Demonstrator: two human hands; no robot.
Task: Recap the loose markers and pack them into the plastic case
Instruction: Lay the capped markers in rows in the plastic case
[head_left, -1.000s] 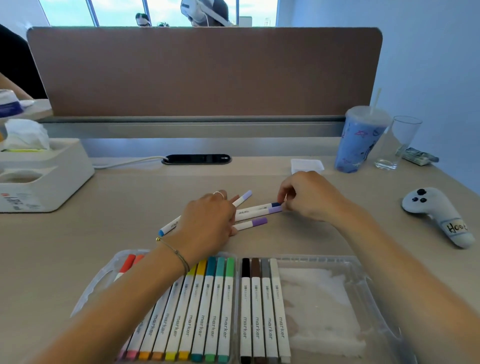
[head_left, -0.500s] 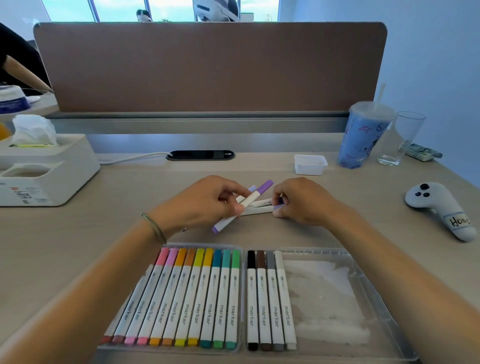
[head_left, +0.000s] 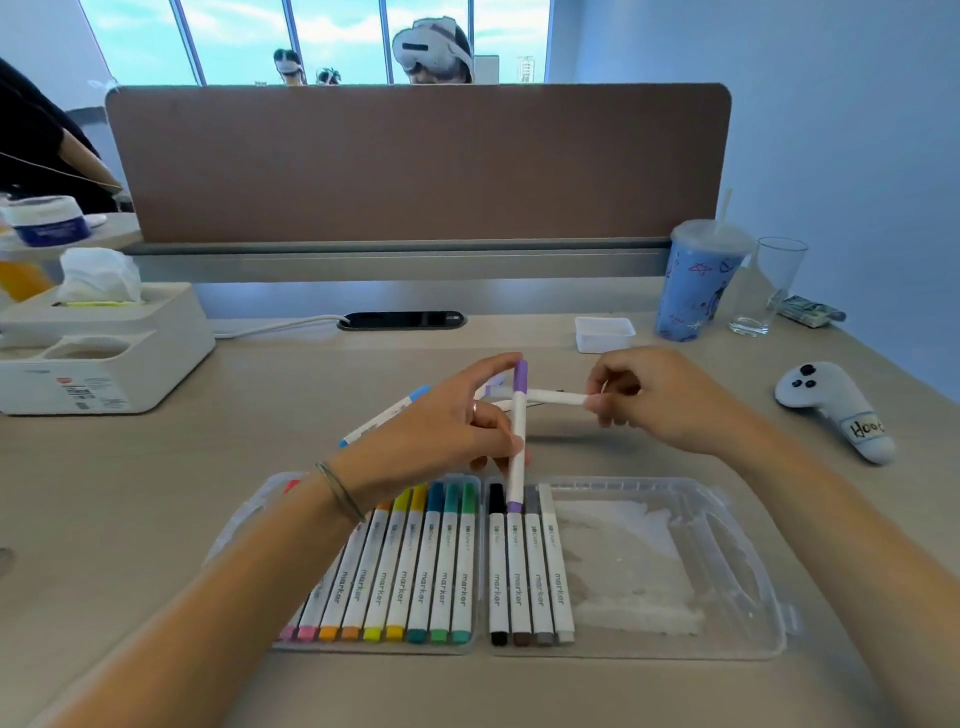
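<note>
Your left hand pinches the purple marker, pointing near-far just above the case; your right hand pinches another marker.

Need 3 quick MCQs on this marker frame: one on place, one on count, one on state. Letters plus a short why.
1. Where is the game controller?
A. on the desk, right of the hands
B. inside the plastic case
C. on the tissue box

2. How many markers lie in the right half of the plastic case?
A. one
B. four
C. nine

3. What is the left hand doing?
A. resting flat on the desk
B. holding a purple marker
C. gripping the blue cup

Answers:
1 A, it lies on the bare desk beyond the right hand.
2 B, black, brown, grey and pale ends show side by side.
3 B, its fingers curl round the barrel, which stands steeply over the case.
</note>
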